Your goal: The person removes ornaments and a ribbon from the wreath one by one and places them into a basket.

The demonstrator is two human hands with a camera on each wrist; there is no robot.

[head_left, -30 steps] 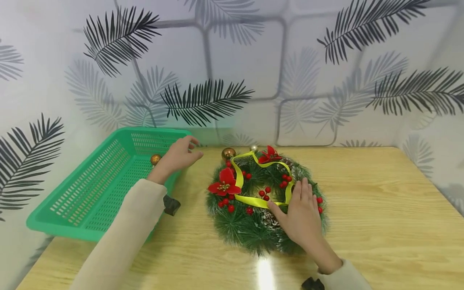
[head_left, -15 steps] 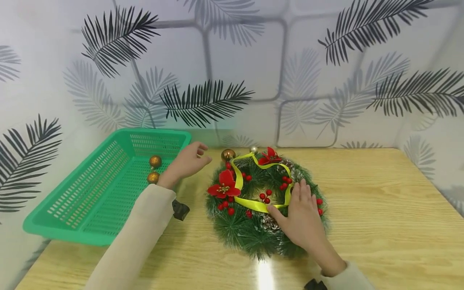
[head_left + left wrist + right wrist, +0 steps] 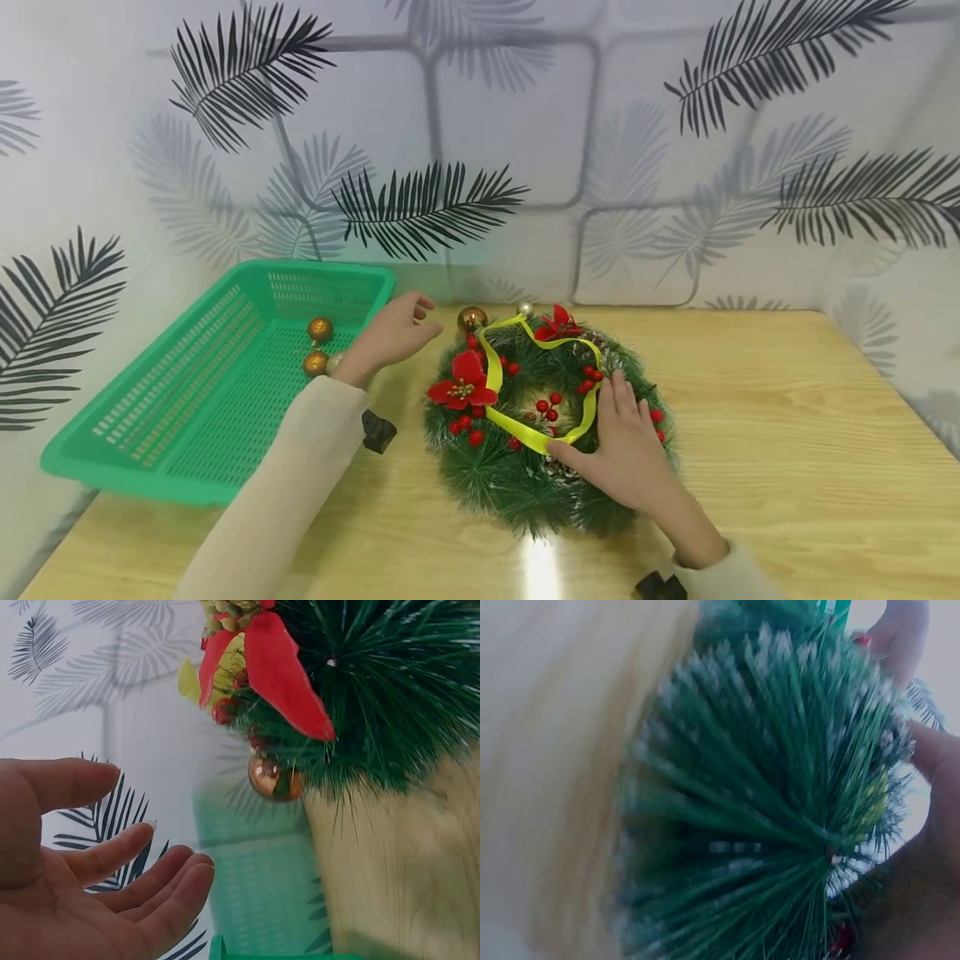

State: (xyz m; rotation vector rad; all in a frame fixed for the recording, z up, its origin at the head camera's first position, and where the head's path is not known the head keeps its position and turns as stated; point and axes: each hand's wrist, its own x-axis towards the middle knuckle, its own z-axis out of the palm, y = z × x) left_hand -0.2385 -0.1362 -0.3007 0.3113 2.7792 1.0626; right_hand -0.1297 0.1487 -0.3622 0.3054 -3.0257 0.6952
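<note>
Seemingly to be steadied, the wreath (image 3: 480, 475) by the far edge of the desk (image 3: 787, 400) is touched by the right hand (image 3: 628, 450), straight-fingered and gripping nothing, while the left hand (image 3: 393, 332), fingers loosely bent and empty, is held beside the basket (image 3: 142, 484).

The table (image 3: 787, 433) is pale yellowish wood with a streaky grain, and a bright glare shines at its near side. The wreath (image 3: 517, 492) lies flat around the middle. Left of it, apart, sits the green basket (image 3: 135, 483), one corner showing past the table's left edge.
</note>
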